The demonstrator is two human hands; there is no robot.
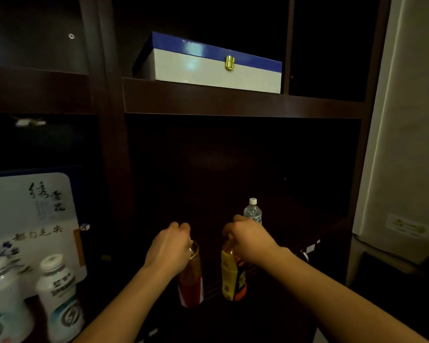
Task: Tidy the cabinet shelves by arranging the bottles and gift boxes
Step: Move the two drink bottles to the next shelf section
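My left hand (167, 248) grips the top of a red-labelled bottle of amber drink (192, 280) at the front of the dark middle compartment. To its right, my right hand (248, 240) closes over the neck of a yellow-and-orange labelled bottle (232, 278). Both bottles are upright. Just behind my right hand stands a clear water bottle with a white cap (252, 210). On the shelf above lies a white gift box with a blue lid and gold clasp (213, 68).
In the left compartment stand two white-capped bottles (60, 293) in front of a large white gift box with calligraphy (35, 214). Dark wooden uprights (114, 144) divide the cabinet. A pale wall (406, 144) borders the right side.
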